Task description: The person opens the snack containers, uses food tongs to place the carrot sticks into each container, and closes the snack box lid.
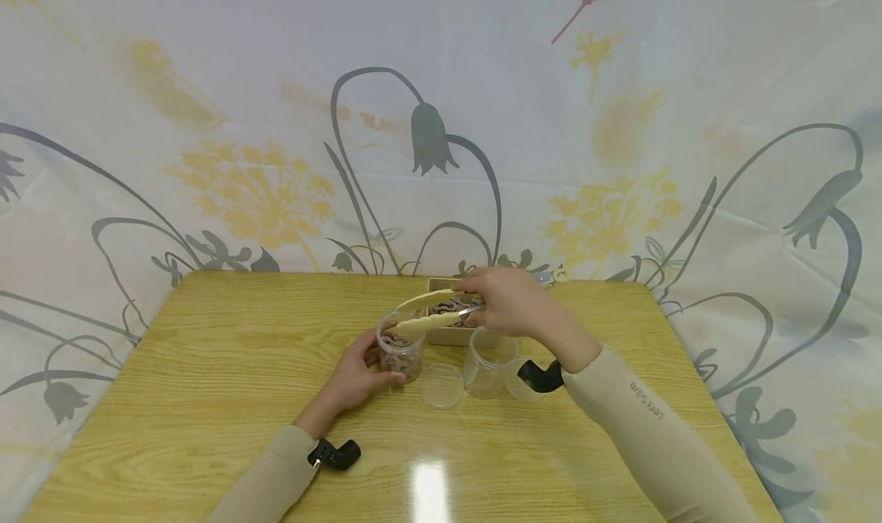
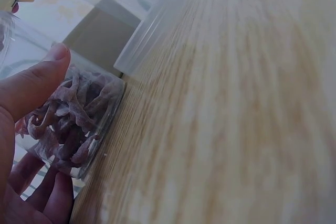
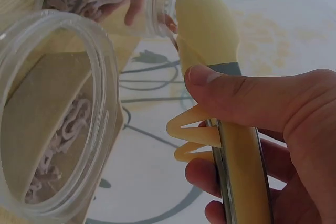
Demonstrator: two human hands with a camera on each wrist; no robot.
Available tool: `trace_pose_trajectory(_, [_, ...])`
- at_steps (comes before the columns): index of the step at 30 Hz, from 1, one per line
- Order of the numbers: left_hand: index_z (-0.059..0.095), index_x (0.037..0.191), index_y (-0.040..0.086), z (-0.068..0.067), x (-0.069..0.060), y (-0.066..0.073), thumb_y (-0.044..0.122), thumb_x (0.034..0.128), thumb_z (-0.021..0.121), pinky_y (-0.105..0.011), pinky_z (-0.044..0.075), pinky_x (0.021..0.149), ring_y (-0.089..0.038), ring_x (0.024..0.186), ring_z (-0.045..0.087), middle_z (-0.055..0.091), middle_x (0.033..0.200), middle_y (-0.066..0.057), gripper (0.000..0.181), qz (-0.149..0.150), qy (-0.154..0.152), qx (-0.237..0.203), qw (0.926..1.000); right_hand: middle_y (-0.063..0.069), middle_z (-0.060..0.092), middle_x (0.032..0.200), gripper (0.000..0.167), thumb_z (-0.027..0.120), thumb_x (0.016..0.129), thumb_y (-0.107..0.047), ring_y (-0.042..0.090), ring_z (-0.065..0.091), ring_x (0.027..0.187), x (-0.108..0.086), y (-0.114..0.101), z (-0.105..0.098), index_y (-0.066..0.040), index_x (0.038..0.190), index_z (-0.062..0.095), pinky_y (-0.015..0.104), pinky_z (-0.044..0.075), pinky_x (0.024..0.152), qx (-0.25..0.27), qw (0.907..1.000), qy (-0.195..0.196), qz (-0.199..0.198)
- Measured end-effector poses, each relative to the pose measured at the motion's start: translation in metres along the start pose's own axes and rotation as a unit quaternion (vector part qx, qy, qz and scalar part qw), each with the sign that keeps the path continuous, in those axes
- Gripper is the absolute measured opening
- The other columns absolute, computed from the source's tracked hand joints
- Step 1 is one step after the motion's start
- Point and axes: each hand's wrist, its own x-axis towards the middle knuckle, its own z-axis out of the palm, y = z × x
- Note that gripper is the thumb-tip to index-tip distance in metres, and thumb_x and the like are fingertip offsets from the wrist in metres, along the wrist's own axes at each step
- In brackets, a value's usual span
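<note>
The jar [image 1: 408, 348] sits within left fingers [image 2: 58, 198] — tongs [image 3: 242, 177] in right fingers [image 3: 201, 178].

A wood-grain table [image 1: 386, 431] backed by floral cloth [image 1: 289, 117] suggests a screened-off indoor workspace.

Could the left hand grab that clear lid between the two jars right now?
Probably not straight away: the left hand is holding one jar. The lid lies close by, uncovered, so letting go would likely suffice.
</note>
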Motion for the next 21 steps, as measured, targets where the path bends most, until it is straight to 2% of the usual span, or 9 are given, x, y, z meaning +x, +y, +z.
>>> trace_pose_trajectory(6, [0.042,0.149,0.002,-0.0001,-0.0002,-0.0017,0.000,0.0762,0.085,-0.042,0.047,0.101,-0.042,0.122,0.055,0.049,0.138,-0.022,0.084,0.002,0.001,-0.002,1.0000,0.006,0.065,0.130,0.051,0.083,0.081,-0.023,0.027,0.064,0.113,0.0024,-0.0039,0.0043,-0.015,0.128,0.069,0.043,0.055,0.083,-0.009,0.9999,-0.002,-0.008])
trace_pose_trajectory(12, [0.042,0.148,0.002,-0.0001,0.0001,-0.0007,0.001,0.0752,0.086,-0.042,0.045,0.102,-0.041,0.124,0.054,0.048,0.140,-0.019,0.085,-0.004,0.003,0.000,1.0000,0.006,0.065,0.129,0.049,0.081,0.083,-0.023,0.027,0.065,0.109,0.0030,-0.0076,0.0067,-0.014,0.129,0.068,0.044,0.055,0.083,-0.007,0.9998,-0.014,-0.009])
trace_pose_trajectory(16, [0.043,0.147,0.000,0.0000,0.0000,-0.0018,0.002,0.0761,0.086,-0.044,0.046,0.102,-0.042,0.123,0.055,0.050,0.138,-0.020,0.083,-0.005,0.007,0.011,0.9999,0.006,0.065,0.130,0.049,0.081,0.083,-0.024,0.026,0.065,0.109,0.0029,-0.0088,0.0066,-0.015,0.130,0.068,0.042,0.056,0.081,-0.002,0.9998,-0.015,-0.011])
trace_pose_trajectory(21, [0.040,0.150,0.002,-0.0002,0.0006,-0.0032,0.003,0.0762,0.086,-0.046,0.045,0.102,-0.043,0.123,0.054,0.049,0.136,-0.021,0.087,-0.011,0.004,0.009,0.9999,0.006,0.065,0.128,0.051,0.083,0.082,-0.024,0.024,0.067,0.099,0.0018,-0.0068,0.0016,-0.015,0.130,0.068,0.037,0.054,0.072,0.018,0.9997,0.002,-0.014])
